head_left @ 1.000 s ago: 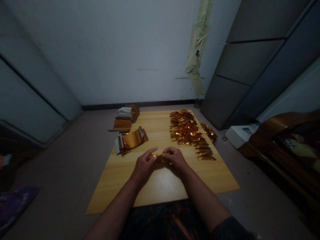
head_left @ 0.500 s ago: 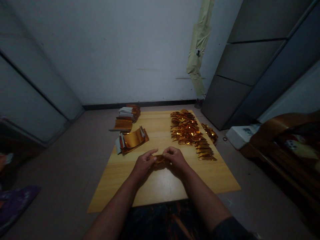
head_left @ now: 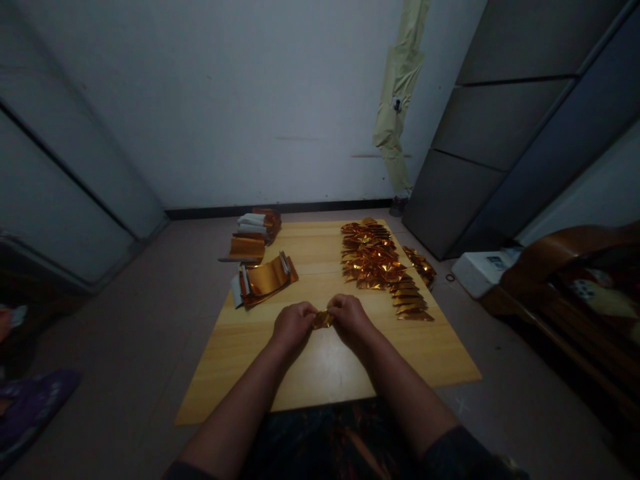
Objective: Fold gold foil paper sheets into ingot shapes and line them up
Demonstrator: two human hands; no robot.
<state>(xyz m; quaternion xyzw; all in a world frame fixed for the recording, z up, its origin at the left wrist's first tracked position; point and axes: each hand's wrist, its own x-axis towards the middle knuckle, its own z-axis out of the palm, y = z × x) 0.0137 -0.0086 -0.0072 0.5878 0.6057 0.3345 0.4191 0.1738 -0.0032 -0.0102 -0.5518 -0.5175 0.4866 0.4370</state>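
A small folded piece of gold foil paper (head_left: 323, 320) is pinched between my two hands above the near middle of the wooden board (head_left: 330, 373). My left hand (head_left: 294, 323) grips its left end, fingers closed. At the right end, my right hand (head_left: 349, 317) holds it between thumb and fingers. To the left of my hands lies a curved stack of gold foil sheets (head_left: 267, 279) with grey backing. Rows of folded gold foil pieces (head_left: 373, 257) overlap along the board's right side.
More foil sheets (head_left: 246, 248) lie at the board's far left edge, with grey-backed ones (head_left: 253, 221) behind. Further folded foil pieces (head_left: 420, 265) sit beyond the right edge. A white box (head_left: 477, 272) and carved wooden furniture (head_left: 545, 273) stand at right, near a grey cabinet (head_left: 465, 147).
My left fingers have closed in on the foil piece, where the index finger was stretched out before. The piece has changed shape and now shows a crumpled, shiny face between my hands.
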